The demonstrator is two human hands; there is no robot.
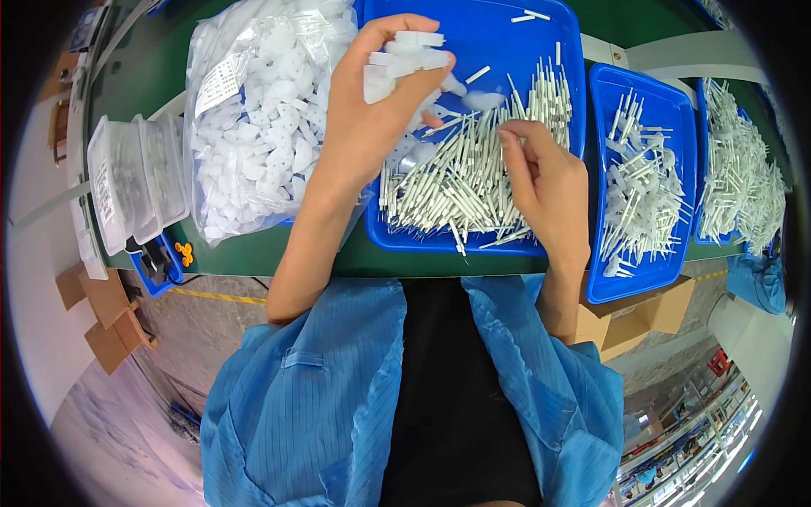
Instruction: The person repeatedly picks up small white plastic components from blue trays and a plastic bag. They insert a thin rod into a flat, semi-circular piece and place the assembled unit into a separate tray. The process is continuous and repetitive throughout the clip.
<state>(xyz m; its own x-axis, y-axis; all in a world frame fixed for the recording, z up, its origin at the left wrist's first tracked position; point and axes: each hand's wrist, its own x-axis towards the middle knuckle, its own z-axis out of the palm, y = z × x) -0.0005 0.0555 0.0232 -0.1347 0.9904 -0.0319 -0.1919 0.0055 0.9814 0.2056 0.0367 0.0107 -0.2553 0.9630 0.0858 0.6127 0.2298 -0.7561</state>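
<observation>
Several small white plastic pieces (407, 57) are stacked in my left hand (363, 122), its fingers curled round them above the left side of a large blue tray (494, 25). A heap of thin white rods with fine wire ends (465, 182) fills the near part of that tray. Over the heap's right side is my right hand (551, 186), thumb and forefinger pressed together; whatever lies between them is too small or hidden to make out. A few loose rods (477, 74) lie apart on the tray's far part.
Left of the tray stands a clear bag of white plastic pieces (279, 127), beside nested clear plastic boxes (127, 177). To the right, a smaller blue tray (600, 177) holds rods joined with white pieces, and another rod heap (735, 160) lies beyond. A cardboard box (638, 325) sits below the green table's edge.
</observation>
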